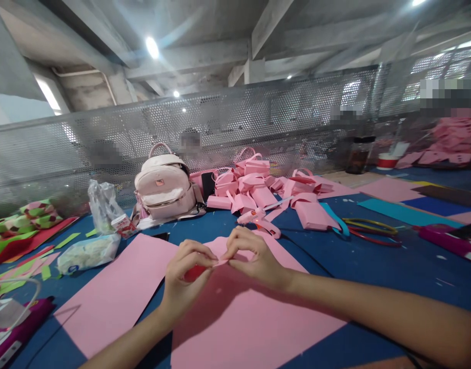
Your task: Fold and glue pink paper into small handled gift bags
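Observation:
My left hand (pixel 183 274) and my right hand (pixel 252 259) meet above a large pink foam sheet (pixel 239 318) on the blue table. Both pinch a small pink foam piece (pixel 222 262) between thumb and fingers. A small red piece (pixel 192 273) shows inside my left hand's fingers. A pink glue gun (pixel 258 221) lies just beyond my right hand.
A second pink sheet (pixel 120 289) lies to the left. Behind stand a pale pink backpack (pixel 164 187), a heap of pink foam bags (pixel 266 192), plastic bags (pixel 89 252), green and red scraps (pixel 23 241). Coloured loops (pixel 369 230) and sheets lie right; a mesh screen (pixel 227 128) closes the back.

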Demonstrator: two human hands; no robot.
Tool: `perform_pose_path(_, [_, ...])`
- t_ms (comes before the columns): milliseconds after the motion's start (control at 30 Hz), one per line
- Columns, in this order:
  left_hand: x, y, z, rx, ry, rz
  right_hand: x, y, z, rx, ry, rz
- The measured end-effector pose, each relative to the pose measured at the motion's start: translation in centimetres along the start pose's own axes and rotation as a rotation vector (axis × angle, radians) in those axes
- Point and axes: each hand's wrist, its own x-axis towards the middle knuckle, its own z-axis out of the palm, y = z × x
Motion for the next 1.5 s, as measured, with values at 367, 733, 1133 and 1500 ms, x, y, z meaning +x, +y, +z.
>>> perform_pose_path(367, [-0.26, 0.35, 0.18, 0.015, -0.040, 0.057, -0.29, 0.03, 0.39, -0.040, -0.023, -0.082])
perform_pose_path(733, [-0.14, -0.02, 0.09, 0.040, -0.040, 0.047, 0.16, -0.27, 0.08, -0.015, -0.006, -0.021])
perform_pose_path(1133, [-0.06, 0.08, -0.06, 0.006, -0.005, 0.003, 0.21, -0.31, -0.04, -0.021, -0.006, -0.030])
perform_pose_path(1500, [-0.18, 0.03, 0.02, -0.019, -0.035, 0.006, 0.28, -0.45, 0.00, -0.011, -0.007, -0.031])
